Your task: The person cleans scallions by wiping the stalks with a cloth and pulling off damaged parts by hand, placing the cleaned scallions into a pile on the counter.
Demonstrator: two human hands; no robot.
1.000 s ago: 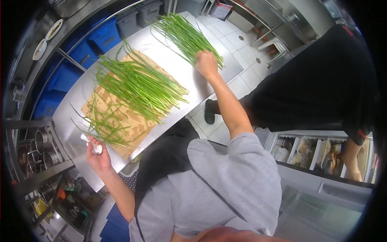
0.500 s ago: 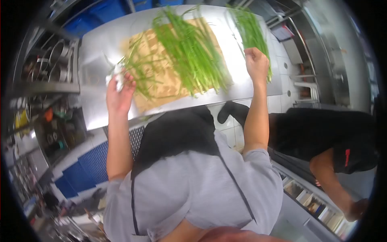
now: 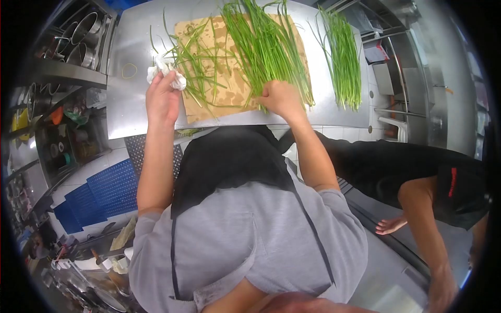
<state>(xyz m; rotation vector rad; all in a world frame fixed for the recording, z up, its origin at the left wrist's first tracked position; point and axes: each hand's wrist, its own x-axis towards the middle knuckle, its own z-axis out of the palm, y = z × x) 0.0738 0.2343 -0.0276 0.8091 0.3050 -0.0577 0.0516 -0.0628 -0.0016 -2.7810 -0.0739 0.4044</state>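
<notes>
A crumpled white cloth or paper (image 3: 166,74) is held in my left hand (image 3: 163,99), above the left edge of the damp brown cardboard (image 3: 229,94). Fingers pinched, my right hand (image 3: 282,99) touches the lower ends of the large pile of long green stalks (image 3: 266,47); whether it grips any is hidden. Scattered thin stalks (image 3: 201,57) lie on the cardboard's left part. A separate neat bundle of green stalks (image 3: 342,62) rests on the metal table (image 3: 128,99) at the right.
A co-worker in black (image 3: 386,161) bends at the right, arms low over a counter. Metal pots (image 3: 86,28) stand on a rack at the left. Near the table's left side lies a rubber band (image 3: 129,71). Blue mats (image 3: 112,190) cover floor at lower left.
My right hand has moved left from the separate bundle to the large pile. My left hand still holds the white cloth or paper. The view has turned, and the co-worker's arms have shifted.
</notes>
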